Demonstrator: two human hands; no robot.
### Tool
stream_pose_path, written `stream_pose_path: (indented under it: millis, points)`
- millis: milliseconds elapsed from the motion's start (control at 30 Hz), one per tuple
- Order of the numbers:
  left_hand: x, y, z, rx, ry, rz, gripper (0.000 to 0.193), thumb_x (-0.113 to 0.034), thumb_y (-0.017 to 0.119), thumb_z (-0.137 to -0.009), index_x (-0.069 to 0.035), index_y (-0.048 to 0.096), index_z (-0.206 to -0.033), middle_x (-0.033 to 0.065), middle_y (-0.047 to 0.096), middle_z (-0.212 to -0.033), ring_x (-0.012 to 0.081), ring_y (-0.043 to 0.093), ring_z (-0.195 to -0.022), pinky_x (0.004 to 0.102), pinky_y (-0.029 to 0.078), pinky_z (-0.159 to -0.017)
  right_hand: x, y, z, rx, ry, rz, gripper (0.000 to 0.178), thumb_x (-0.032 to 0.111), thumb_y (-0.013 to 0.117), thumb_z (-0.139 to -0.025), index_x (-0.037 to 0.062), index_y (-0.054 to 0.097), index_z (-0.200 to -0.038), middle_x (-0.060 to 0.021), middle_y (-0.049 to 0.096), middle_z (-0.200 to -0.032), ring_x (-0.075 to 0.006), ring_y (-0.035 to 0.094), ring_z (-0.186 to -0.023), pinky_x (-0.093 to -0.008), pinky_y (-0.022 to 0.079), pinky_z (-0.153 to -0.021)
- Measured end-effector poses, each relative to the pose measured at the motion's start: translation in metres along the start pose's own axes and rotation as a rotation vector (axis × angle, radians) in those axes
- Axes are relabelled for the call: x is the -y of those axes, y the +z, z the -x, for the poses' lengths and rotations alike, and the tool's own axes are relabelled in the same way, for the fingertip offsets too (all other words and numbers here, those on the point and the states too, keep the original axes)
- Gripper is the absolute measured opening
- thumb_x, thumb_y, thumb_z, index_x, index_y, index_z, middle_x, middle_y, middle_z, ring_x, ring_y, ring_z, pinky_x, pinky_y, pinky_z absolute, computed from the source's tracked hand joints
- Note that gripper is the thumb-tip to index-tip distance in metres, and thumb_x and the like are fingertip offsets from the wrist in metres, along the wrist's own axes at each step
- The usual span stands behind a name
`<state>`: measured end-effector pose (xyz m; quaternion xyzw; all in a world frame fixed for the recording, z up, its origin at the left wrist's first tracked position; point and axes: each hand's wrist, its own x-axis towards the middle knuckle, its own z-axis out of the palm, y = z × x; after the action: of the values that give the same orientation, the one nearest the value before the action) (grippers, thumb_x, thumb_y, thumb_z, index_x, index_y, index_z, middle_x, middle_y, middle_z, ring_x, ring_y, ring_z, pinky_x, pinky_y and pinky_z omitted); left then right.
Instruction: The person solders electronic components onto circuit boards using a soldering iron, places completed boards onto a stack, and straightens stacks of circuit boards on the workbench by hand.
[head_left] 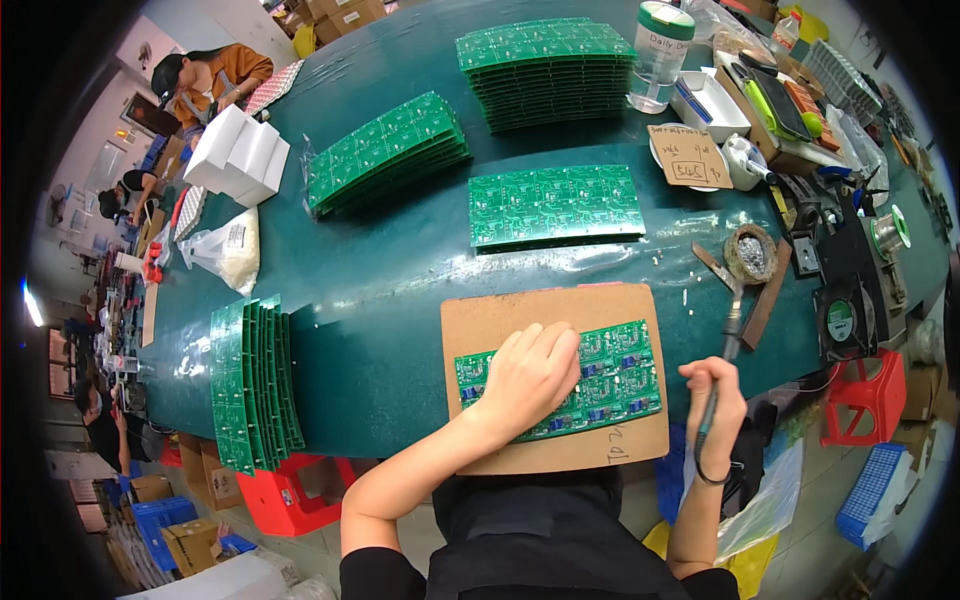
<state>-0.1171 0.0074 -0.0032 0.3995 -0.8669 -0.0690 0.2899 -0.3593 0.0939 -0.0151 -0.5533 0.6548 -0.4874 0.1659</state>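
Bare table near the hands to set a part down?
Mostly bare: the dark green tabletop between the green circuit-board stack at lower left and the brown cardboard sheet. Also between the clear plastic bag and the flat green board pile. Crowded: right side, with round brown container, brown flat bar, black square fan, and the right hand holding a dark soldering iron.

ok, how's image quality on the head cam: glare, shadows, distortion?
Head view: bright glare streaks on the table, but no broad glare on the board under the left hand; dark shadow right of the left-hand stack; lit tube at far left blown out; fisheye bends the table's edges, and the picture's corners go black.
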Motion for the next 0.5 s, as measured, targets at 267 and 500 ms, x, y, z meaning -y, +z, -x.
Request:
stream_pose_path:
  millis: [267, 500]
  points:
    - [0.025, -0.065, 0.017, 0.101, -0.231, -0.064, 0.029, -0.017, 0.071, -0.087, -0.005, 0.063, -0.112, 0.0157, 0.061, -0.092, 0.0352, 0.060, -0.095, 0.0437, 0.049, -0.087, 0.017, 0.012, 0.014, 0.141, -0.282, 0.228, 0.039, 0.007, 0.083, -0.077, 0.0038, 0.056, -0.106, -0.0091, 0.065, -0.099, -0.0235, 0.054, -0.075, -0.0334, 0.048, -0.069]
    - [-0.004, -0.125, 0.035, -0.034, -0.064, 0.173, 0.022, -0.001, 0.081, -0.065, -0.009, 0.069, -0.082, 0.0049, 0.055, -0.078, 0.0232, 0.054, -0.068, 0.0340, 0.045, -0.057, 0.026, 0.015, 0.018, -0.006, 0.018, -0.540, 0.043, -0.011, 0.073, -0.081, 0.0025, 0.051, -0.115, -0.0112, 0.062, -0.104, -0.0154, 0.059, -0.089, -0.0292, 0.050, -0.083]
